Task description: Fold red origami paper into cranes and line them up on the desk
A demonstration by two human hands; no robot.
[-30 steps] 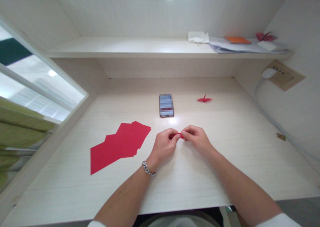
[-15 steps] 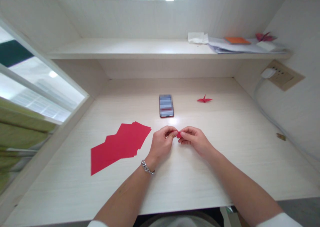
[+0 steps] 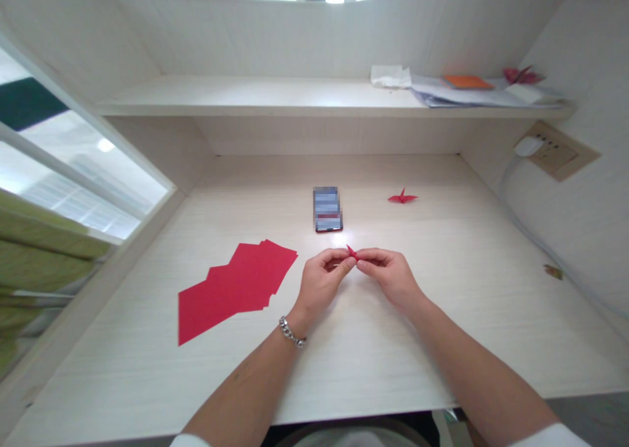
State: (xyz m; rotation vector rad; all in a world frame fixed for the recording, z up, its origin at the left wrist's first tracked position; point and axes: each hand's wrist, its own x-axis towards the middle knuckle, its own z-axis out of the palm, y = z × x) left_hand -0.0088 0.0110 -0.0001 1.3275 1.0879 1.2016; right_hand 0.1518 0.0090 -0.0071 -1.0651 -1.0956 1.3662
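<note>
A small piece of folded red paper (image 3: pixel 351 252) is pinched between my two hands above the middle of the desk, one narrow point of it sticking up. My left hand (image 3: pixel 323 273), with a chain bracelet at the wrist, grips it from the left between thumb and fingers. From the right, the thumb and forefinger of my right hand (image 3: pixel 390 273) close on it too. Most of the paper is hidden by my fingertips. To the left lie several overlapping red paper sheets (image 3: pixel 236 280). Beyond my right hand rests a finished red paper crane (image 3: pixel 403 198).
A phone (image 3: pixel 327 209) lies beyond my hands, its screen blurred. On the shelf (image 3: pixel 255 96) are a white tissue (image 3: pixel 390 76), papers with an orange sheet (image 3: pixel 468 81), and another folded red paper figure (image 3: pixel 523 75). A cable (image 3: pixel 531 227) runs down from the wall socket (image 3: pixel 560 152).
The folded red paper has turned in my fingers, and a point now shows above them. My hands have come slightly closer together, with my right fingers drawn in.
</note>
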